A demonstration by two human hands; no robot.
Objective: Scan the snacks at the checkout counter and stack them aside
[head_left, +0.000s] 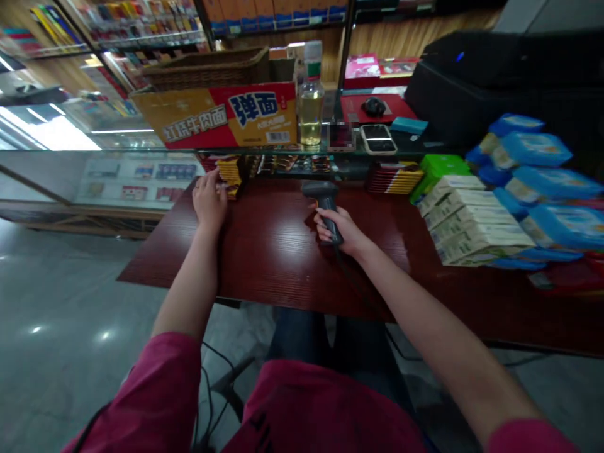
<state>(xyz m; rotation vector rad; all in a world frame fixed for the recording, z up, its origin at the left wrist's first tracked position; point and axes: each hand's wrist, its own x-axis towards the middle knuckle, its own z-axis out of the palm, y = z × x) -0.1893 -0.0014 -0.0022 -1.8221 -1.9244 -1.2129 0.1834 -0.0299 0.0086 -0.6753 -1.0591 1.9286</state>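
My left hand (210, 196) rests against the near left end of a stack of yellow and dark red packets (229, 173). Its fingers are apart and partly bent, touching the stack; part of the packets is hidden behind them. Over the middle of the dark red wooden desk (274, 264), my right hand (340, 229) is closed around the handle of a black barcode scanner (325, 201). The scanner's head points up and to the left, and its cable hangs down toward the desk's front edge.
On the right are pale boxes (472, 220), a green pack (441, 170) and blue packs (557, 189). Another packet stack (394, 178) lies under the glass shelf. Above stand a noodle carton (226, 119), a bottle (311, 107), a phone (378, 139) and a mouse (374, 106).
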